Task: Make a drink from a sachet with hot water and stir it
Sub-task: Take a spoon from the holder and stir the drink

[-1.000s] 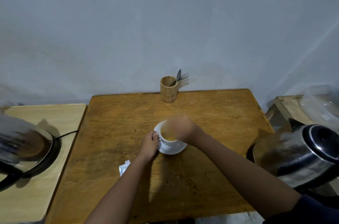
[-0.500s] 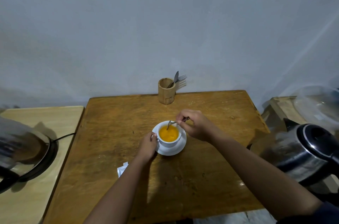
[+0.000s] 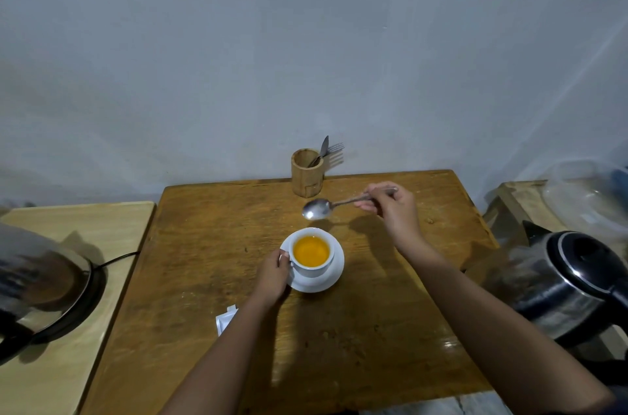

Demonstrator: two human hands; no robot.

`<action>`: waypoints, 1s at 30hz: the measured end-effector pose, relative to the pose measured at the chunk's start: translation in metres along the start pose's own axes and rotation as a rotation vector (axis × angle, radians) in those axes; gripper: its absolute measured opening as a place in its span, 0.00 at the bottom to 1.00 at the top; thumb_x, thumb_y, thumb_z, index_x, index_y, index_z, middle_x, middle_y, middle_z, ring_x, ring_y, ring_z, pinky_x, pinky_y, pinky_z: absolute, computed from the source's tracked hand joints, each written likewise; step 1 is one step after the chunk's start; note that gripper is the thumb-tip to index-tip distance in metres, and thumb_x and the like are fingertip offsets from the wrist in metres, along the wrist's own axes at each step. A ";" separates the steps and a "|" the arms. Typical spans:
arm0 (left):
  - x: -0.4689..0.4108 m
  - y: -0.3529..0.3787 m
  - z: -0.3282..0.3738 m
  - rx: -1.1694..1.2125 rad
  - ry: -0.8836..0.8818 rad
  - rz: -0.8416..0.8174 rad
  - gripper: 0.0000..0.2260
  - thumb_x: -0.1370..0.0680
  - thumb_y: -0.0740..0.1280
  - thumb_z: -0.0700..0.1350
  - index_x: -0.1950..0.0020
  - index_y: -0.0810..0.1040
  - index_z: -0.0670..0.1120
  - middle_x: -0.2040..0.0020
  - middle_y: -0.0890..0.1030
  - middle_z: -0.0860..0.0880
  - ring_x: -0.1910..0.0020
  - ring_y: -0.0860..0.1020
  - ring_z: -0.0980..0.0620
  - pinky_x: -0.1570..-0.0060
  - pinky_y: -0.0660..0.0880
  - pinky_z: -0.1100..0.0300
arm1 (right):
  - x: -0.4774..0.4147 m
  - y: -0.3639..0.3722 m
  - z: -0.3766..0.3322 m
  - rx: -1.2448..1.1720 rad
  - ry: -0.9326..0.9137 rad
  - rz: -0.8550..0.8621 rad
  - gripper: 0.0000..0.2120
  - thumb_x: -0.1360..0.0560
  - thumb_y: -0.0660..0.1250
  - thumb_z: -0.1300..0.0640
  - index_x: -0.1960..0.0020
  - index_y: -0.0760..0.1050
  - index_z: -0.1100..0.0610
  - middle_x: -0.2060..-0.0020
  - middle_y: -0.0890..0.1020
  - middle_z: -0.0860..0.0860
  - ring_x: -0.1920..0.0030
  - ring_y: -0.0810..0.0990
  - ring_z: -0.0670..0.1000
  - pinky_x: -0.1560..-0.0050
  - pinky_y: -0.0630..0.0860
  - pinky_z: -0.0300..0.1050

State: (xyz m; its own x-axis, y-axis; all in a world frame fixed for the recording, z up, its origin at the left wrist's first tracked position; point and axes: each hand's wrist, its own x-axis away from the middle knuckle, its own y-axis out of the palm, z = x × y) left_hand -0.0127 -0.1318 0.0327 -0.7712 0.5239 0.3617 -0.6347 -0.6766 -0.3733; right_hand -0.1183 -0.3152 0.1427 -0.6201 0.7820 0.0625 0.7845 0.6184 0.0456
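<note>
With my left hand [image 3: 273, 278] clamped on the cup [image 3: 312, 256] handle and my right hand [image 3: 390, 207] pinching the spoon [image 3: 317, 209] clear above the table [image 3: 373, 329], I'd keep it level toward the holder [image 3: 306, 173], avoiding drips.

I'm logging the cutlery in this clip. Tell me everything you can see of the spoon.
The spoon is shiny plain metal, with an oval bowl and slim straight handle. It is held clear of the table, nearly level, bowl to the left, beyond the cup and out of the drink. The right hand pinches its handle end; nothing else touches it.
</note>
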 end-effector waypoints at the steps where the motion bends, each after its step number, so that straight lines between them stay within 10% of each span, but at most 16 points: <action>1: 0.000 0.000 -0.001 -0.001 0.003 0.003 0.11 0.19 0.53 0.46 0.49 0.74 0.44 0.52 0.77 0.44 0.56 0.74 0.50 0.59 0.72 0.57 | -0.003 -0.003 0.000 -0.113 0.047 0.072 0.06 0.22 0.60 0.62 0.55 0.74 0.62 0.62 0.81 0.57 0.69 0.84 0.46 0.66 0.80 0.32; 6: 0.000 0.001 -0.003 0.011 -0.001 0.003 0.12 0.19 0.53 0.46 0.47 0.75 0.44 0.50 0.78 0.43 0.51 0.75 0.48 0.50 0.72 0.53 | -0.008 -0.027 0.024 -0.559 0.274 0.358 0.11 0.20 0.56 0.60 0.42 0.69 0.66 0.46 0.77 0.64 0.62 0.84 0.50 0.63 0.82 0.36; 12: -0.001 -0.004 -0.006 0.035 0.060 -0.030 0.10 0.19 0.54 0.42 0.55 0.74 0.45 0.59 0.74 0.48 0.59 0.70 0.51 0.62 0.67 0.60 | 0.009 -0.047 0.061 -0.659 0.637 0.621 0.08 0.21 0.57 0.62 0.57 0.72 0.63 0.49 0.79 0.61 0.58 0.82 0.51 0.52 0.81 0.43; 17: 0.000 -0.003 -0.006 0.021 0.057 -0.013 0.10 0.19 0.55 0.44 0.54 0.74 0.49 0.56 0.76 0.47 0.58 0.72 0.53 0.59 0.69 0.61 | 0.017 -0.047 0.086 -0.373 0.700 0.545 0.08 0.22 0.58 0.66 0.48 0.74 0.68 0.58 0.80 0.60 0.60 0.80 0.51 0.56 0.78 0.45; 30: 0.004 0.004 -0.005 0.041 0.046 0.088 0.11 0.20 0.57 0.43 0.43 0.76 0.44 0.49 0.79 0.46 0.48 0.76 0.49 0.48 0.72 0.54 | 0.035 -0.030 0.114 0.705 0.596 -0.022 0.10 0.30 0.65 0.68 0.65 0.69 0.56 0.68 0.74 0.52 0.68 0.74 0.52 0.67 0.71 0.43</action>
State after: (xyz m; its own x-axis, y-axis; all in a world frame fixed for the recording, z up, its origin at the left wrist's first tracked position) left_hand -0.0183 -0.1295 0.0286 -0.8261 0.4835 0.2893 -0.5622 -0.7415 -0.3661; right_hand -0.1643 -0.2973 0.0303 -0.3770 0.7214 0.5809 0.4682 0.6896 -0.5525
